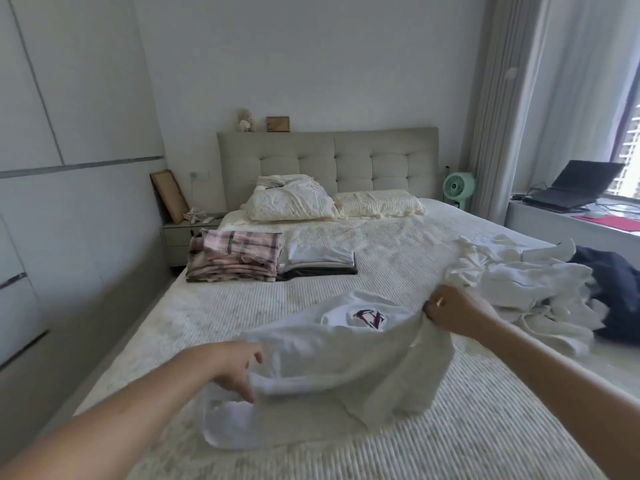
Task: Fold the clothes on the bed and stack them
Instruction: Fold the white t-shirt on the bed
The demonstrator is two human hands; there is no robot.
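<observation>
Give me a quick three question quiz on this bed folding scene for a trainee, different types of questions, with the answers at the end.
1. True or false: both hands hold the white shirt.
2. Which stack sits nearer the bed's left edge? A) plaid stack B) white and dark stack C) unfolded pile
3. Fill in: the dark garment lies at the bed's ___ edge.

Key
1. True: the left hand grips one edge, the right hand the other.
2. A
3. right
</observation>
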